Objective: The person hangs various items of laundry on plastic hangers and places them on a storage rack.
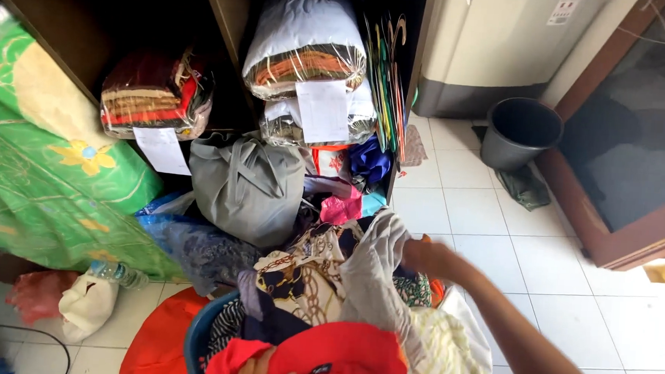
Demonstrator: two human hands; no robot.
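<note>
A grey garment point(373, 273) lies atop the heaped blue laundry basket point(197, 339), pinched in the right hand point(424, 256), fingers closed on its upper edge. The left hand point(258, 371) grips a red cloth point(339, 358) at the bottom edge. Shelves point(227, 22) crowd the left; bare white tiles point(569, 298) open rightward toward a dark bucket point(521, 132).
</note>
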